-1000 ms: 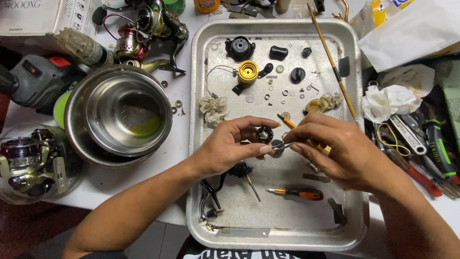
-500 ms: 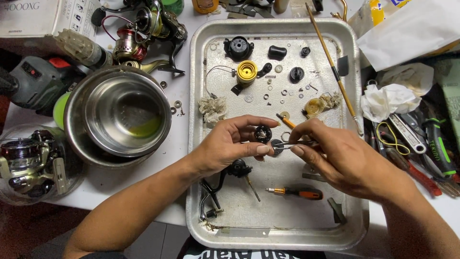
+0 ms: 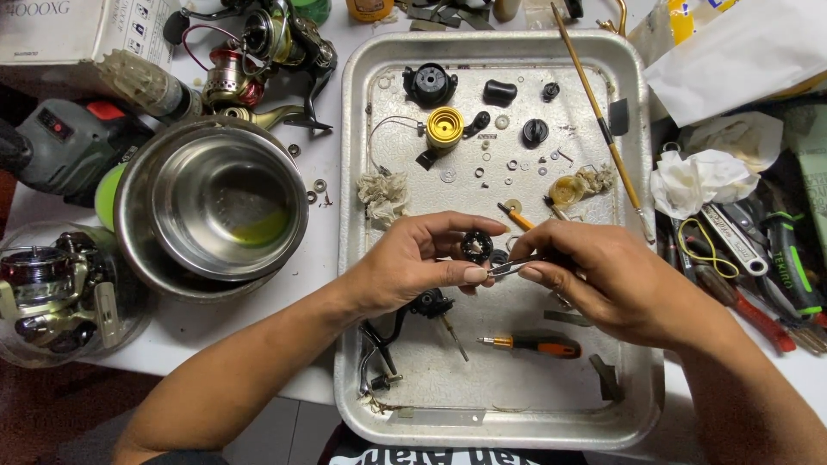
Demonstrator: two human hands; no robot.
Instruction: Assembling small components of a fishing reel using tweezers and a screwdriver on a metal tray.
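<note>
Over the middle of a dented metal tray (image 3: pixel 362 258), a person's left hand (image 3: pixel 413 267) pinches a small black toothed ring (image 3: pixel 476 246) between thumb and fingertips, while the right hand (image 3: pixel 620 284) closes its thumb and forefinger on slim metal tweezers (image 3: pixel 510 266) whose tips meet the ring's lower edge. Beneath the hands, toward the tray's near edge, lie an orange-handled screwdriver (image 3: pixel 538 345) and a black reel frame with bail arm (image 3: pixel 405 331). Toward the tray's far edge sit a yellow spool part (image 3: pixel 444 127), a black round cap (image 3: pixel 429 83), scattered washers (image 3: pixel 512 164) and a wad of greasy rag (image 3: pixel 383 194); a long thin brush handle (image 3: pixel 599 120) runs along the right side. Left of the tray on the white worktop stands a steel bowl (image 3: pixel 215 202) holding a little yellowish liquid, with spinning reels (image 3: pixel 258 52) at the far edge. Wrenches and pliers (image 3: pixel 741 258) crowd the worktop's right edge beside crumpled tissue (image 3: pixel 698 176).
</note>
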